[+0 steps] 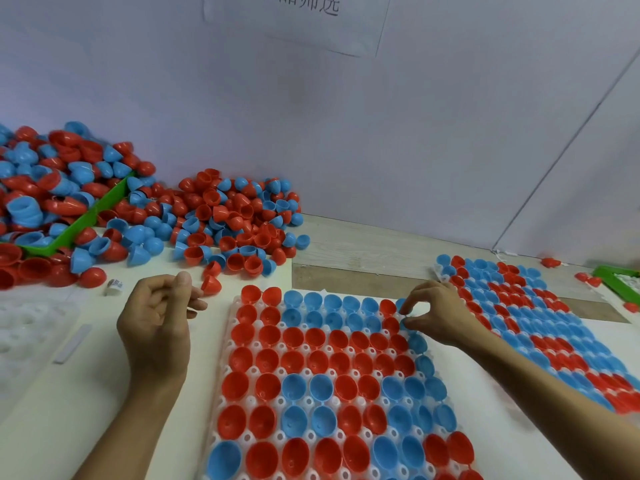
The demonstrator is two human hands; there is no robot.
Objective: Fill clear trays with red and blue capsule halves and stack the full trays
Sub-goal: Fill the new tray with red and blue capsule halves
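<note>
my right hand (pixel 437 311) pinches a blue plastic capsule half (pixel 406 322) over the clear tray (pixel 231 344); i'd seat it squarely. left hand (pixel 156 327) fingers loosely curled, empty.

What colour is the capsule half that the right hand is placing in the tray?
Blue capsule half, pinched by the right hand; head view.

Right hand (pixel 437 313) at capsule-filled tray (pixel 231 344)

We see glossy, smooth plastic capsule halves (pixel 322 386), red and blue, seated in a translucent, thin plastic tray (pixel 227 370). The counter (pixel 86 393) looks matt white, with pale wood grain (pixel 360 258) behind. A green bin (pixel 74 228) is shiny plastic; the wall sheet (pixel 298 26) looks like paper.
</note>
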